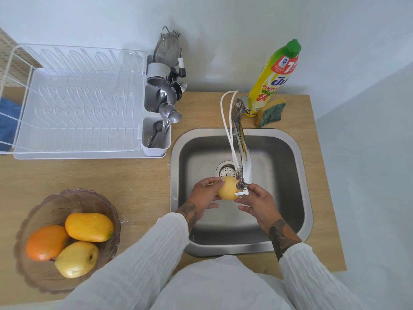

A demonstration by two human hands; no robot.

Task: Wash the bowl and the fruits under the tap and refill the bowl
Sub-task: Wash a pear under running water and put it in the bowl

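1. A pale yellow round fruit [227,189] is held over the stainless steel sink [299,153], just in front of the drain and right under the tip of the chrome tap [244,162]. It looks nearly round, so I cannot tell its long axis.
2. The tap's long spout runs from the back edge of the sink forward toward the person, with a white hose [228,121] looping alongside it.
3. Both forearms, in white crinkled sleeves pushed back from the wrists, reach in from the bottom edge and converge over the basin.
4. The left hand [204,194] cups the fruit from the left, fingers curled around its side and thumb on top.
5. The right hand [257,203] touches the fruit's right side with its fingers, which are loosely bent; its thumb lies by the small lever at the tap's tip. Whether it truly grips the fruit I cannot tell.
6. A translucent brown scalloped plastic bowl [67,198] stands on the wooden surface [134,175] to the left of the sink, well apart from the hands.
7. In the bowl lie an orange round fruit [45,241], a yellow-orange mango [89,227] with its long axis running left to right, and a yellow apple-like fruit [77,258].
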